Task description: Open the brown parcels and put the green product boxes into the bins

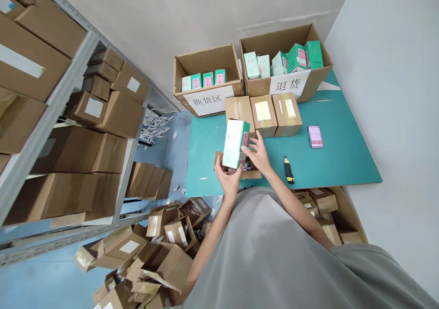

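Observation:
My left hand (229, 181) grips the lower end of a white and green product box (234, 139) with a pink panel on its side. My right hand (259, 155) has its thumb and fingertips against the right side of that box, the fingers partly spread. Under the box lies an open small carton (252, 175), mostly covered by the box and my hands; what is inside it is hard to make out. Just beyond stand three taped cartons (263, 116) in a row.
Two large open cartons, one on the left (209, 100) and one on the right (290, 84), hold similar boxes. A yellow-black utility knife (288, 170) and a blurred pink item (315, 136) lie on the green table (346, 162). Loaded shelves (84, 57) and discarded cartons (130, 247) stand left.

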